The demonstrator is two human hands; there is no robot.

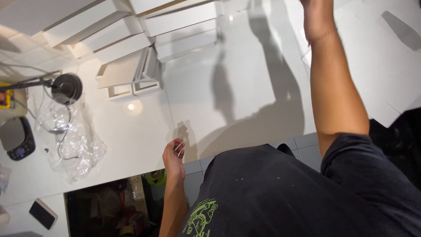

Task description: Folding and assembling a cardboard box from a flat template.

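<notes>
The left hand (174, 156) is hanging at the white table (228, 101) edge, fingers loosely curled, gripping nothing. The right hand (316, 15) is reaching up to the frame top; whether it is open or closed cannot be told. Nearest the left hand, one crumpled clear plastic bag (72, 140) is lying beside one black scale (17, 139) and one phone (43, 213). Several white boxes (131, 39) are stacking behind; nothing is blocking either hand.
</notes>
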